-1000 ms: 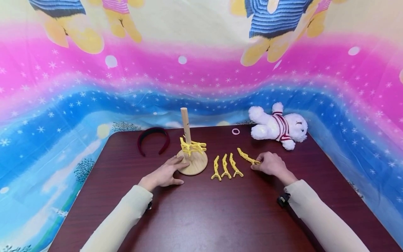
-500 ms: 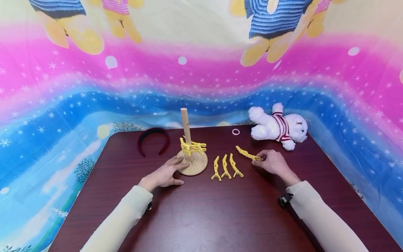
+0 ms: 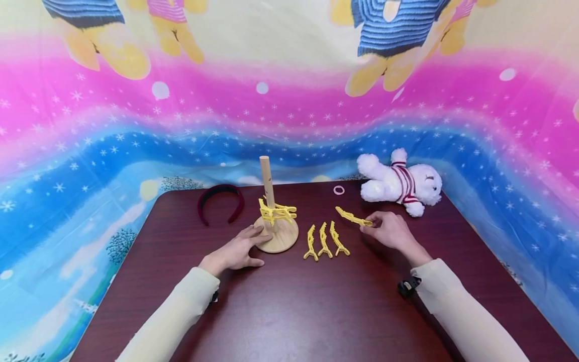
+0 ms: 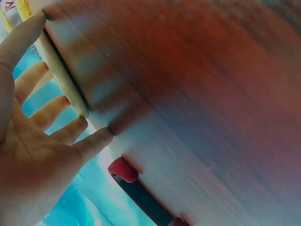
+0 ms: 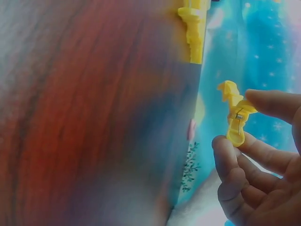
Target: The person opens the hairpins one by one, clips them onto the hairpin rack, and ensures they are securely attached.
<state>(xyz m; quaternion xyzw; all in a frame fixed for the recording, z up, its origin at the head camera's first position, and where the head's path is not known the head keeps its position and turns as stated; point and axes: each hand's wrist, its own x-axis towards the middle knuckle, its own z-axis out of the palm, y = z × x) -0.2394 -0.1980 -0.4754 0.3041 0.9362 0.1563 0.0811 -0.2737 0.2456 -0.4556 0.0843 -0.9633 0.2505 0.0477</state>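
Note:
My left hand [image 3: 236,249] rests at the left edge of the round base [image 3: 280,243] of a wooden stand, its fingers spread and touching the rim. Several yellow hair clips [image 3: 285,211] are clipped around the stand's upright rod [image 3: 267,176]. In the left wrist view the same fingers lie along the edge of the wooden base [image 4: 66,80]. On the right, my right hand [image 3: 391,232] pinches the handle end of another yellow hair clip [image 3: 350,216], raised off the table with its tip pointing left. The right wrist view shows this hair clip [image 5: 233,115] between thumb and fingers.
Three yellow hair clips [image 3: 323,241] lie in a row right of the stand. A dark red headband [image 3: 220,188] lies back left. At the back are a pink ring [image 3: 339,190] and a white plush toy [image 3: 400,181] in a striped top.
The right hand has lifted its hair clip slightly and shifted it left, turning it flatter. The left hand and the stand stay in place.

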